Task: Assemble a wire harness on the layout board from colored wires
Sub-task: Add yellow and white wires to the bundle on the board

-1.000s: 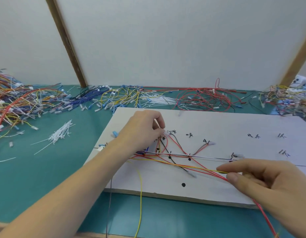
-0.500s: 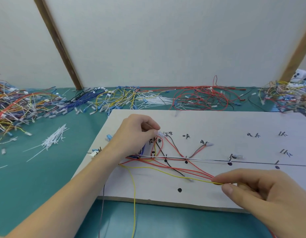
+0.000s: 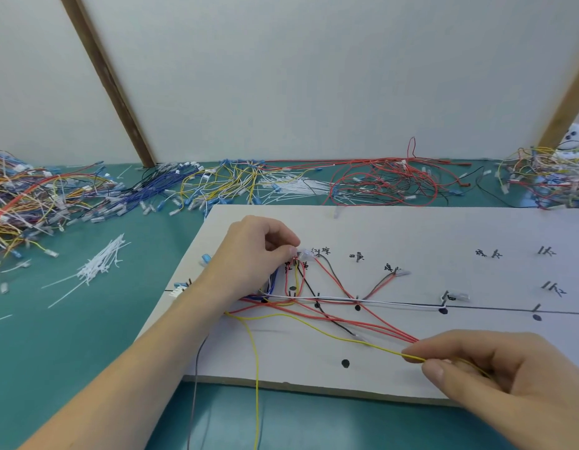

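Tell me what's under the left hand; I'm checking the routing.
Blue wires and red wires run out from beneath the left hand on the board; whatever they connect to underneath is covered.

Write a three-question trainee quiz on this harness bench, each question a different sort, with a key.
1. True or false: the right hand pinches a yellow wire.
2. Which hand pinches the clear connector? A left B right
3. Fill in: loose white cable ties lie on the ____ table, left of the board.

Key: 1 true; 2 A, the left hand; 3 green.
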